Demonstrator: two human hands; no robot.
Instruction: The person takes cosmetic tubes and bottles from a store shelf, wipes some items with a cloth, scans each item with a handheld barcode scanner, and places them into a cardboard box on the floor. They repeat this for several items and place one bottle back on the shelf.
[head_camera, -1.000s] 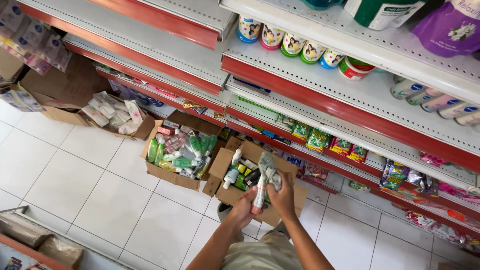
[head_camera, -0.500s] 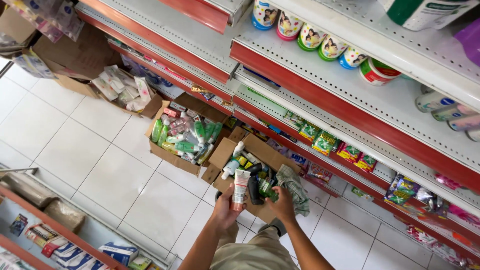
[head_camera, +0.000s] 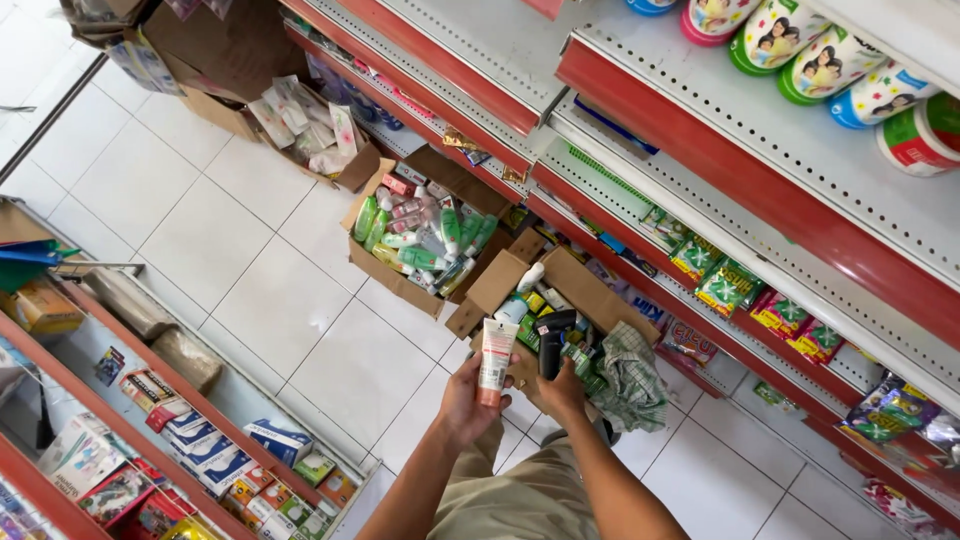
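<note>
Open cardboard box (head_camera: 590, 290) at 12 o'clock of the hands held mixed bottles and tubes; a checked cloth (head_camera: 632, 375) draped its 3 o'clock edge. Second open box (head_camera: 385, 272) at 11 o'clock was packed with green and pink tubes. Left hand (head_camera: 462, 400) held a white tube with orange cap (head_camera: 495, 360), fingers wrapped around it, long axis near vertical, cap down. Right hand (head_camera: 560, 392) gripped a black handheld scanner (head_camera: 553, 338), fingers closed, head pointing at 12 o'clock. Green sachets (head_camera: 722, 285) hung off the shelf (head_camera: 800, 190) at 2 o'clock.
</note>
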